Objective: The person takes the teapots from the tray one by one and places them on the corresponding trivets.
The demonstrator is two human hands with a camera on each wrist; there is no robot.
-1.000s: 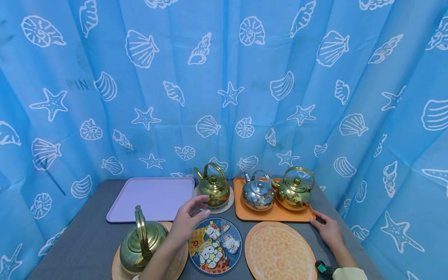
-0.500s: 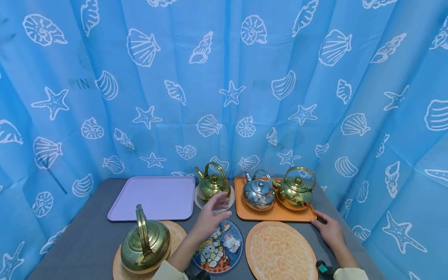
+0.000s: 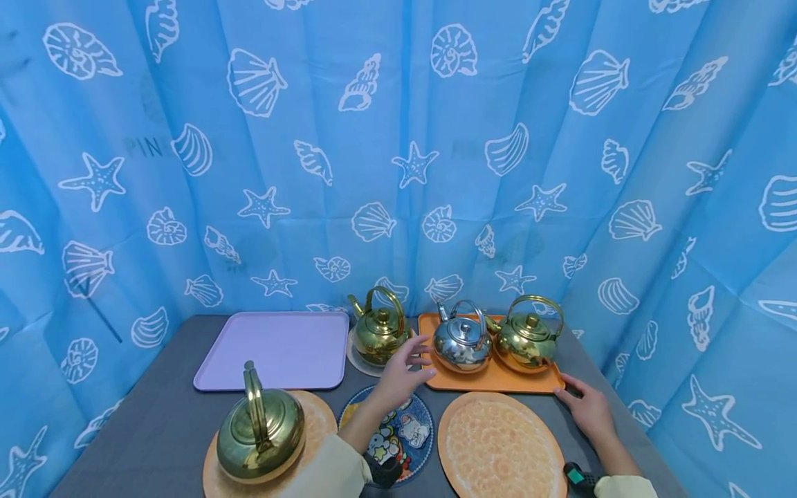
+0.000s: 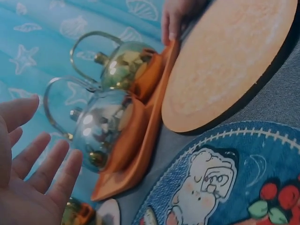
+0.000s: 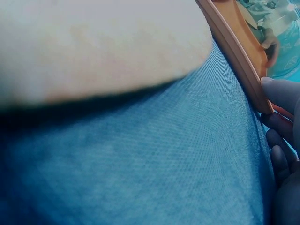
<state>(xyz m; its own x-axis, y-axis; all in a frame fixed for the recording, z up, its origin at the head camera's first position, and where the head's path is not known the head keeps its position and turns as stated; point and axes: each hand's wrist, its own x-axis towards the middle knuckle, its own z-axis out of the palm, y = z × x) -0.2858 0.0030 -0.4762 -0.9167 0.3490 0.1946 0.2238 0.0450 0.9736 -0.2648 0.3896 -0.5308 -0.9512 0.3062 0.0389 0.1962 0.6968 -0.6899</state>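
Note:
My left hand (image 3: 401, 373) is near the left front corner of the orange tray (image 3: 498, 379), fingers spread and holding nothing; in the left wrist view its palm shows. A silver kettle (image 3: 462, 342) and a gold kettle (image 3: 526, 339) stand side by side on that tray, handles upright. At the tray's right front corner my right hand (image 3: 587, 409) pinches the rim. Its thumb (image 5: 280, 91) lies on the rim in the right wrist view, with other fingers lower at the corner. Just left of the tray, another gold kettle (image 3: 380, 335) stands on a pale round mat.
A lilac tray (image 3: 274, 349) lies at the back left. In front of it a large gold kettle (image 3: 261, 436) rests on a round tan board (image 3: 317, 415). A blue cartoon mat (image 3: 418, 432) and another round board (image 3: 498, 443) lie nearer me. A shell-patterned curtain (image 3: 398, 138) hangs behind.
My left hand has moved right, from beside the middle gold kettle to the orange tray's left front corner. The right hand stays at the tray's right corner; kettles and trays have not moved.

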